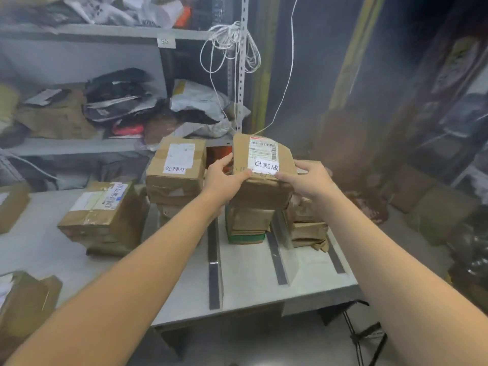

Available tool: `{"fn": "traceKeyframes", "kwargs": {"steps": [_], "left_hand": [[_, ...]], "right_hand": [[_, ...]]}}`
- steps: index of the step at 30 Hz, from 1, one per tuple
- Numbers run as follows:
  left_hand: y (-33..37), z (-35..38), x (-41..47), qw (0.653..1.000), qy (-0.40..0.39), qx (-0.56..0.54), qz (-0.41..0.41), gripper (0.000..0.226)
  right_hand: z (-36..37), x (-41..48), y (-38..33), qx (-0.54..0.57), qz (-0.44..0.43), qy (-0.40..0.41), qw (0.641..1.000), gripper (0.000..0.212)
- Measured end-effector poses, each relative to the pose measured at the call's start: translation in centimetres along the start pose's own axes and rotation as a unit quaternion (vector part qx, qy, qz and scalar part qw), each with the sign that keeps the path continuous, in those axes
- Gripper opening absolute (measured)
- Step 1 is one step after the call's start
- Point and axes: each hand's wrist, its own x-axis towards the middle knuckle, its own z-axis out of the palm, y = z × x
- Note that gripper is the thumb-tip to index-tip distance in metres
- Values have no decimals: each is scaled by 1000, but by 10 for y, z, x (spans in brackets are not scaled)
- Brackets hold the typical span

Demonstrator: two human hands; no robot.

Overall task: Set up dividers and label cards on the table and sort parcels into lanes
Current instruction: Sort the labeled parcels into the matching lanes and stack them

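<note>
Pinching a white label card [266,166] printed 已完成 between the thumb and fingers of both hands, we hold it against the front edge of the top parcel [261,178] on the middle stack, our left hand [224,178] at the card's left corner and our right hand [307,178] at its right. We judge the step in hand to be the labelling of this lane: the card lies over the lower part of the parcel's shipping slip, and whether it is resting loose or being fixed we cannot tell. A second card [175,169], its last character cut off at the box edge, sits on the neighbouring stack [175,175] to the left. The next move, as we read it, calls for squaring the card so its characters face us, then letting go with both hands without tipping the crumpled boxes beneath. Dark divider strips [214,273] run along the pale table [250,286] toward us, marking lanes between the stacks; another taped box [103,215] stands apart at the left. Behind, metal shelving [79,33] holds bagged parcels, and a coil of white cord [232,46] hangs from an upright.
</note>
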Motion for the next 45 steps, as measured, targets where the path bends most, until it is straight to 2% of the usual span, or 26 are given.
{"fn": "traceKeyframes", "kwargs": {"steps": [4,8,12,18,25,29,36,42,45], "left_hand": [[-17,16,53,999,11,-34,-19,70],[-36,29,95,998,22,-40,-43,69],[-49,42,121,995,26,-66,-71,70],[-69,52,131,989,53,-82,-108,69],[-70,64,127,990,84,-49,-107,64],[-67,66,126,990,92,-14,-104,66],[-58,61,117,991,93,59,-73,70],[-24,41,99,977,107,180,-28,74],[0,14,84,963,111,247,-4,71]], "right_hand": [[16,53,10,-15,22,-27,999,69],[33,102,22,-33,49,-55,997,60],[43,137,38,-53,52,-61,995,67],[55,162,53,-129,26,-108,985,53],[47,171,59,-158,30,-173,972,56],[42,173,59,-158,26,-178,971,62],[31,168,54,-192,-27,-145,970,66],[27,154,30,-280,-140,-105,944,59],[38,139,11,-282,-194,-108,933,62]]}}
